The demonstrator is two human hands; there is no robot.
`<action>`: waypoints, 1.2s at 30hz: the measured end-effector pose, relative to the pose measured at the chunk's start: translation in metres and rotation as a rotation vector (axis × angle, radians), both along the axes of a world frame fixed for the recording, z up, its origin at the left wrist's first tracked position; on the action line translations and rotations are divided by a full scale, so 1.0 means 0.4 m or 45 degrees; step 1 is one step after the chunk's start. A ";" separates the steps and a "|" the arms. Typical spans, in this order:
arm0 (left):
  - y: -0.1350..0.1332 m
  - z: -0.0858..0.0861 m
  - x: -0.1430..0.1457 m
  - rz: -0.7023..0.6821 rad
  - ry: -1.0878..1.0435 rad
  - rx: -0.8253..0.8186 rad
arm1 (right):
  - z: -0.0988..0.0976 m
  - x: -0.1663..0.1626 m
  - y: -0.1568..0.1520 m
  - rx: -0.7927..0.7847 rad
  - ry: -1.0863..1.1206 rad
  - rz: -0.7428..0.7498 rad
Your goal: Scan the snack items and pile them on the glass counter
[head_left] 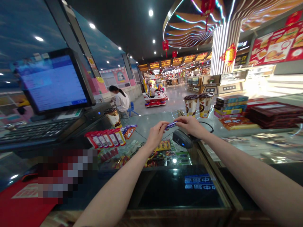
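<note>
Pinching small purple-blue wrapped snack bar [170, 125], left hand [155, 135], right hand [190, 125], both grips closed on ends

Bright ceiling spotlights [151, 12] and neon strips [189, 30] light the hall far ahead of me, while the near glass tabletop [165, 189] stays dim and mirrors blue signage. Far right, a shopfront [260, 83] blows out in warm glare. The wide lens bends my forearms and the monitor [53, 82] at the edges. A pixelated patch [66, 175] sits near left.
</note>
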State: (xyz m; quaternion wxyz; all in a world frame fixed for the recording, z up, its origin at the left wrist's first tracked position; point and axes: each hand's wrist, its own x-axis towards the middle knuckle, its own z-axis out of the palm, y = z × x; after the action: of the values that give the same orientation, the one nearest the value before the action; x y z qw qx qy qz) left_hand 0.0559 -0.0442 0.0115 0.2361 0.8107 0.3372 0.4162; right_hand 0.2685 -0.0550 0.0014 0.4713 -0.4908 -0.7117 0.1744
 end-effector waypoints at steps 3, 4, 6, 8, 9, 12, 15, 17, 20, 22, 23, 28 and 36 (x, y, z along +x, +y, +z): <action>0.008 -0.004 0.002 -0.066 -0.128 -0.130 | -0.002 0.003 0.000 -0.016 -0.003 -0.043; 0.011 -0.008 0.001 -0.088 -0.161 -0.155 | -0.003 0.004 0.001 -0.023 0.015 -0.046; 0.020 -0.016 0.000 -0.126 -0.196 -0.154 | -0.004 0.007 0.001 -0.040 0.047 -0.053; 0.030 -0.026 -0.002 -0.156 -0.190 -0.109 | -0.002 0.009 -0.001 -0.061 0.067 -0.071; 0.034 -0.030 -0.003 -0.167 -0.179 -0.084 | -0.001 0.009 -0.002 -0.072 0.075 -0.079; 0.039 -0.035 -0.006 -0.168 -0.147 -0.038 | -0.002 0.008 -0.002 -0.095 0.136 -0.073; 0.036 -0.028 -0.008 -0.106 -0.098 0.005 | -0.009 0.006 0.002 -0.114 0.226 -0.041; 0.032 -0.022 -0.010 -0.058 -0.070 0.024 | -0.013 0.005 0.006 -0.123 0.267 -0.031; 0.027 -0.016 -0.012 -0.016 -0.058 0.004 | -0.012 0.003 0.007 -0.120 0.277 -0.023; 0.027 -0.016 -0.012 -0.008 -0.063 -0.020 | -0.008 0.002 0.004 -0.116 0.265 -0.020; 0.028 -0.017 -0.012 -0.007 -0.068 -0.029 | -0.006 0.001 0.002 -0.118 0.258 -0.022; 0.038 -0.026 -0.014 -0.012 -0.100 -0.067 | 0.003 -0.004 -0.006 -0.130 0.214 -0.057; 0.050 -0.028 -0.013 -0.001 -0.198 -0.214 | 0.004 0.004 -0.005 -0.132 0.088 -0.051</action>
State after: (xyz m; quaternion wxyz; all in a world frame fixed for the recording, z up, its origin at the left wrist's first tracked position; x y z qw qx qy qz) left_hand 0.0508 -0.0243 0.0003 0.3289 0.7535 0.3511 0.4481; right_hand 0.2701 -0.0571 0.0028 0.4730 -0.5224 -0.6750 0.2184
